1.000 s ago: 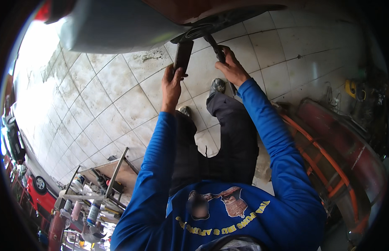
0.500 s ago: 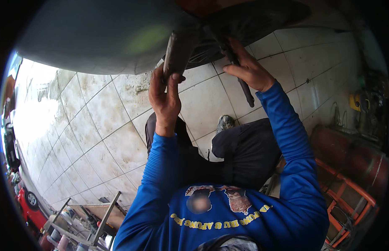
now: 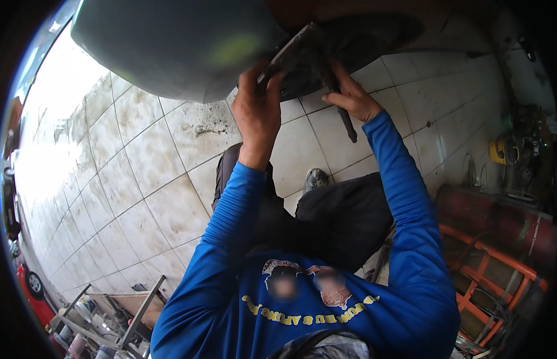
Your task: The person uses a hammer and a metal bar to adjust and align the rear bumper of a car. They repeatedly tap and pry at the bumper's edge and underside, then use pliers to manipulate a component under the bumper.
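Note:
A grey, rounded car body panel (image 3: 171, 54) with a yellow-green patch fills the top of the view. By its right edge, close to the dark wheel area, my left hand (image 3: 257, 105) is closed on a flat grey metal bar (image 3: 290, 49), which tilts up to the right. My right hand (image 3: 355, 99) grips a dark tool with a long handle (image 3: 347, 122); the handle's rounded end sticks out below the palm. The tool's upper end is lost in shadow by the wheel, so its kind is unclear. The bar's far end lies near the tool's upper part.
Beneath me is a stained white tile floor (image 3: 144, 161), with my shoe (image 3: 315, 178) on it. To the right are an orange metal frame (image 3: 470, 257), a dark red tank (image 3: 494, 221) and a yellow object (image 3: 501, 152). A cluttered metal rack (image 3: 135, 320) stands lower left.
My left hand has moved right and up, swinging the bar from nearly upright to a slant toward the tool. My right hand has shifted slightly, still gripping the tool. The view has shifted.

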`<action>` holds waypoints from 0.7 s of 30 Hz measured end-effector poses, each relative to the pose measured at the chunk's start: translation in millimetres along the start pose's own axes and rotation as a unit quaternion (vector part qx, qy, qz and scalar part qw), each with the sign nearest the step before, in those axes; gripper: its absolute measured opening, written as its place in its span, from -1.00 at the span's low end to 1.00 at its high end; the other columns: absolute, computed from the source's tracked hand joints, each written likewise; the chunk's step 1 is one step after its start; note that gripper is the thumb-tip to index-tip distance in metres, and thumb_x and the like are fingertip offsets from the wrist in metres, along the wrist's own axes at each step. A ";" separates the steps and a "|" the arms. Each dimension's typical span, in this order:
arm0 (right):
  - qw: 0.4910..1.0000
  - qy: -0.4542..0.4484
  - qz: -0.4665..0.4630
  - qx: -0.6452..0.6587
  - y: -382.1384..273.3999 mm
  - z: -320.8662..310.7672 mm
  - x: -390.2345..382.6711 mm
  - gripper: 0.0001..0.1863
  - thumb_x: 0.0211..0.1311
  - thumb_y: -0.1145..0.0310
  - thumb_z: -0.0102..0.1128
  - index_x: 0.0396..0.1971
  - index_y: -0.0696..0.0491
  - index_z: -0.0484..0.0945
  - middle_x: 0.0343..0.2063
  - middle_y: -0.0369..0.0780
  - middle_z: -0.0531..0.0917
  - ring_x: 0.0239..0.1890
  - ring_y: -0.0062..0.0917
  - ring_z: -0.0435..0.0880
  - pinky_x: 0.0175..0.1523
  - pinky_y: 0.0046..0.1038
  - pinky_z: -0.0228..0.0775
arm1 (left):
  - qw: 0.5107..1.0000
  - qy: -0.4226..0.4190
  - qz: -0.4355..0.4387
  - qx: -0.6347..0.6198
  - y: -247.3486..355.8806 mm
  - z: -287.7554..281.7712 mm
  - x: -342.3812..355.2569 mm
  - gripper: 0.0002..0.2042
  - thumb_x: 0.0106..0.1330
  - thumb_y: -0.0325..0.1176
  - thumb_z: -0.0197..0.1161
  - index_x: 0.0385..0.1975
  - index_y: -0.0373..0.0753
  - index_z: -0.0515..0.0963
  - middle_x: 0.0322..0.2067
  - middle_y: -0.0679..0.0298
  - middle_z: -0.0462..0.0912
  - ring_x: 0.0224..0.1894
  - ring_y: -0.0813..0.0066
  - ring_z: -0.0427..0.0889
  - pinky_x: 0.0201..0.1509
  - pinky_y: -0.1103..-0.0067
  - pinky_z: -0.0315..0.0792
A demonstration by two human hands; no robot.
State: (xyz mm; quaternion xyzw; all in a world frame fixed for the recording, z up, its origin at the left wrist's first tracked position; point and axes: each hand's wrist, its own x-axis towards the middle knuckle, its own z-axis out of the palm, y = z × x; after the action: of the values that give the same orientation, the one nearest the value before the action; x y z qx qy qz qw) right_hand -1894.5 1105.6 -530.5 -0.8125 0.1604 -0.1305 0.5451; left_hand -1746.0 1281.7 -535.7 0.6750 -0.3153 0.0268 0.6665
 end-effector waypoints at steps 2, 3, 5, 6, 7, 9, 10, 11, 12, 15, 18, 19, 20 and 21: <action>0.999 -0.004 0.041 -0.024 -6.6 0.9 1.1 -0.10 0.16 0.37 0.25 0.51 0.16 0.10 0.40 -0.02 0.32 0.44 -0.27 0.30 0.42 -0.31 0.24 | 0.996 0.031 -0.059 -0.060 6.1 -1.1 4.6 -0.63 0.30 -0.37 0.49 0.00 -0.23 0.48 -0.21 0.11 0.76 -0.20 0.30 0.77 -0.14 0.49 0.59; 0.997 -0.007 0.061 -0.036 -10.1 1.8 2.4 -0.12 0.16 0.40 0.24 0.50 0.15 0.13 0.38 -0.03 0.35 0.42 -0.29 0.33 0.39 -0.30 0.29 | 0.995 0.038 -0.071 -0.060 9.7 -2.3 10.4 -0.63 0.28 -0.35 0.52 -0.04 -0.25 0.48 -0.22 0.14 0.75 -0.21 0.38 0.74 -0.13 0.53 0.58; 0.998 -0.004 0.053 -0.021 -16.3 7.1 3.3 -0.14 0.19 0.43 0.22 0.51 0.16 0.11 0.27 -0.12 0.42 0.27 -0.38 0.39 0.39 -0.37 0.24 | 0.994 0.056 -0.085 -0.043 11.1 -3.2 12.7 -0.60 0.24 -0.33 0.57 -0.08 -0.26 0.48 -0.25 0.19 0.74 -0.24 0.47 0.70 -0.13 0.56 0.55; 0.999 -0.004 0.048 -0.014 -19.6 11.0 4.2 -0.15 0.21 0.45 0.21 0.51 0.16 0.10 0.22 -0.17 0.45 0.20 -0.42 0.43 0.39 -0.40 0.21 | 0.994 0.064 -0.088 -0.027 10.2 -1.4 10.0 -0.59 0.22 -0.31 0.58 -0.09 -0.26 0.47 -0.27 0.21 0.73 -0.26 0.48 0.69 -0.14 0.57 0.55; 0.999 0.014 0.022 -0.032 -18.7 12.5 4.1 -0.18 0.25 0.42 0.22 0.50 0.16 0.12 0.22 -0.16 0.46 0.19 -0.43 0.44 0.38 -0.40 0.23 | 0.993 0.074 -0.093 -0.015 9.7 3.3 7.2 -0.57 0.20 -0.30 0.60 -0.09 -0.26 0.47 -0.29 0.22 0.71 -0.28 0.48 0.68 -0.15 0.57 0.54; 0.996 0.050 -0.033 -0.068 -13.7 18.6 4.9 -0.24 0.32 0.38 0.25 0.47 0.16 0.17 0.21 -0.14 0.49 0.19 -0.44 0.46 0.37 -0.40 0.26 | 0.990 0.100 -0.092 -0.029 8.6 9.1 3.8 -0.55 0.18 -0.29 0.62 -0.09 -0.27 0.47 -0.29 0.24 0.70 -0.29 0.48 0.67 -0.15 0.56 0.54; 0.994 0.064 -0.022 -0.091 -15.5 22.0 6.1 -0.26 0.32 0.36 0.28 0.45 0.15 0.20 0.23 -0.09 0.49 0.22 -0.35 0.48 0.36 -0.36 0.29 | 0.989 0.111 -0.092 -0.035 7.6 10.2 2.8 -0.53 0.16 -0.29 0.63 -0.09 -0.27 0.47 -0.30 0.25 0.69 -0.29 0.48 0.67 -0.15 0.56 0.54; 0.990 0.079 -0.011 -0.113 -17.8 25.9 7.5 -0.27 0.31 0.34 0.31 0.43 0.14 0.23 0.25 -0.04 0.49 0.26 -0.27 0.50 0.35 -0.32 0.32 | 0.989 0.120 -0.084 -0.032 7.7 9.9 3.4 -0.53 0.16 -0.29 0.64 -0.11 -0.28 0.47 -0.29 0.24 0.67 -0.31 0.51 0.69 -0.21 0.56 0.55; 0.986 0.095 -0.001 -0.135 -19.8 28.5 9.8 -0.29 0.31 0.32 0.33 0.41 0.12 0.27 0.27 0.01 0.49 0.29 -0.18 0.51 0.34 -0.28 0.35 | 0.987 0.126 -0.092 -0.044 7.1 10.5 3.9 -0.54 0.16 -0.29 0.64 -0.11 -0.28 0.46 -0.29 0.23 0.67 -0.31 0.52 0.69 -0.23 0.57 0.55; 0.979 0.107 0.049 -0.169 -23.4 37.8 13.5 -0.26 0.38 0.14 0.35 0.40 0.17 0.26 0.28 -0.02 0.48 0.31 -0.28 0.47 0.41 -0.32 0.25 | 0.985 0.130 -0.098 -0.062 4.8 8.1 2.8 -0.55 0.18 -0.30 0.63 -0.12 -0.28 0.46 -0.29 0.22 0.67 -0.32 0.53 0.72 -0.27 0.59 0.56; 0.983 0.111 0.064 -0.135 -33.4 49.3 16.4 -0.29 0.38 0.15 0.33 0.38 0.15 0.28 0.27 0.05 0.49 0.30 -0.10 0.50 0.38 -0.25 0.30 | 0.988 0.122 -0.074 -0.066 7.8 3.2 6.7 -0.55 0.19 -0.30 0.62 -0.13 -0.28 0.45 -0.28 0.22 0.68 -0.31 0.54 0.73 -0.28 0.60 0.57; 0.986 0.101 0.057 -0.122 -33.2 50.6 16.8 -0.30 0.39 0.14 0.32 0.37 0.16 0.28 0.27 0.05 0.49 0.30 -0.09 0.50 0.38 -0.24 0.30 | 0.988 0.116 -0.073 -0.074 9.3 1.1 7.5 -0.56 0.19 -0.31 0.62 -0.13 -0.28 0.45 -0.28 0.22 0.68 -0.31 0.53 0.73 -0.27 0.60 0.57; 0.988 0.092 0.051 -0.109 -31.9 51.7 16.8 -0.31 0.40 0.14 0.30 0.37 0.16 0.28 0.27 0.05 0.49 0.31 -0.09 0.49 0.38 -0.24 0.30 | 0.988 0.110 -0.071 -0.082 10.9 -0.8 8.1 -0.56 0.19 -0.31 0.62 -0.13 -0.28 0.45 -0.28 0.22 0.68 -0.30 0.53 0.74 -0.27 0.60 0.57; 0.991 0.083 0.044 -0.096 -30.5 52.7 16.8 -0.32 0.41 0.13 0.29 0.37 0.16 0.28 0.27 0.06 0.49 0.31 -0.08 0.49 0.38 -0.24 0.29 | 0.987 0.105 -0.080 -0.088 13.1 -2.6 9.0 -0.56 0.20 -0.32 0.62 -0.12 -0.28 0.45 -0.28 0.23 0.68 -0.29 0.53 0.74 -0.26 0.59 0.58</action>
State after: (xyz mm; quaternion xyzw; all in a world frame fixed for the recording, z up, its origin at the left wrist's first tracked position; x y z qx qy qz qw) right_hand -1855.2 1154.2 -521.2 -0.8392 0.2528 -0.1577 0.4549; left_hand -1743.9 1281.7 -519.7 0.6302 -0.1897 0.0159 0.7527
